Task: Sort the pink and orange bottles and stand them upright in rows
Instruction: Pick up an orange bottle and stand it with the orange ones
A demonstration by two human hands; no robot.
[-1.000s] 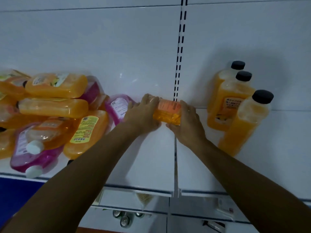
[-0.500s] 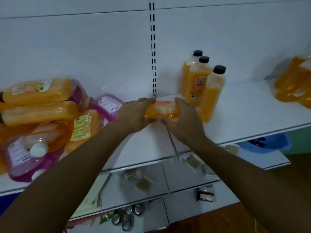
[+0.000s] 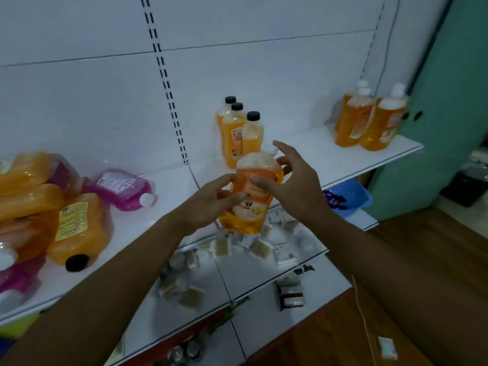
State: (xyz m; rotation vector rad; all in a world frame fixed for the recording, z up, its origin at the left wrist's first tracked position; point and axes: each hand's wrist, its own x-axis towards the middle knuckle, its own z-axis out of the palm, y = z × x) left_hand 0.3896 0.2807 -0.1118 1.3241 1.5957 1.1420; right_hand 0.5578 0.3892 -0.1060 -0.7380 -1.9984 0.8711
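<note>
An orange bottle [image 3: 250, 192] with a white cap is held nearly upright in the air between the two hands, in front of the edge of the white shelf [image 3: 311, 157]. The left hand [image 3: 211, 204] grips its lower body from the left, fingers and thumb curled round it. The right hand [image 3: 287, 180] is at its upper right; the thumb lies across the label and the fingers are spread and mostly straight, the index finger raised beside the cap.

Just beyond the hands, three orange bottles with black caps [image 3: 237, 133] stand upright in a close row against the back panel of the shelf. Well to the right of the right hand, at the far end of the shelf, a cluster of orange bottles with white caps [image 3: 369, 120] stands upright.

To the left of the left hand a pink bottle [image 3: 124, 188] lies on its side on the shelf, white cap toward the front. Further left is a heap of orange and pink bottles [image 3: 34, 196] lying flat, and at its near side an orange bottle with a yellow label [image 3: 79, 228] and a black cap.

Below the hands, a lower shelf [image 3: 237, 276] carries scattered small packets [image 3: 261, 249]. Below and to the right of the right hand, a blue basin [image 3: 351, 196] sits at the end of that level. A teal wall [image 3: 449, 101] and a wooden floor [image 3: 422, 260] lie to the right.
</note>
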